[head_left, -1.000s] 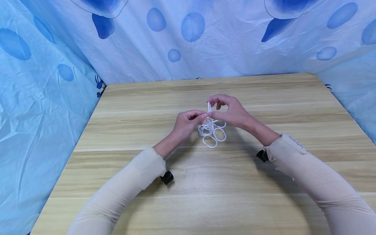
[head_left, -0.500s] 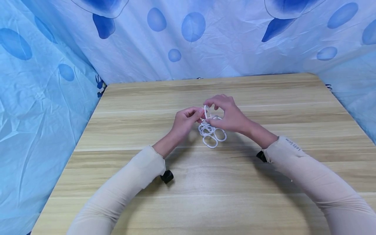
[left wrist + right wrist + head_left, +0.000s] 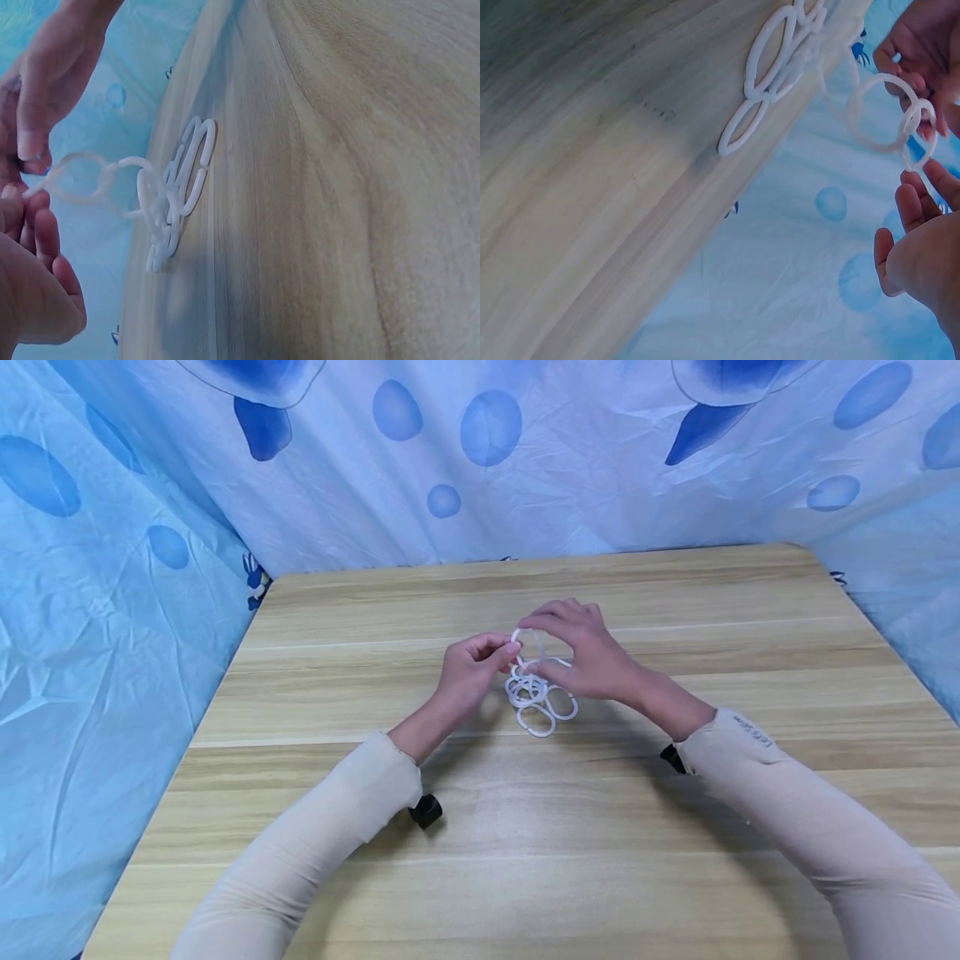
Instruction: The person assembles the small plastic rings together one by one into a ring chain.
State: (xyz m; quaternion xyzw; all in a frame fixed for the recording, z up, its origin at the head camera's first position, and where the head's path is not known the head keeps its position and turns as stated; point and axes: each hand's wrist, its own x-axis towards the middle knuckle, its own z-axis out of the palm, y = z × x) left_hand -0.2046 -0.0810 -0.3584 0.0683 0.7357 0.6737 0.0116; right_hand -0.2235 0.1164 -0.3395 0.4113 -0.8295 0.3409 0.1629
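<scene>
Pinching raised white rings (image 3: 853,116) between our left hand (image 3: 468,672) and right hand (image 3: 592,652); linked rings (image 3: 528,691) lie below on wood-grain table (image 3: 540,843).

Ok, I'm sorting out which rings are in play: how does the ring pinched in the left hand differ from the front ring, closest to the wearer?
The pinched ring is raised off the table; the front ring lies on it.
The left hand has its grip on the pinched ring, while neither hand touches the front ring.
Fingers partly hide the pinched ring; the front ring's outline shows.
Both are white.
</scene>
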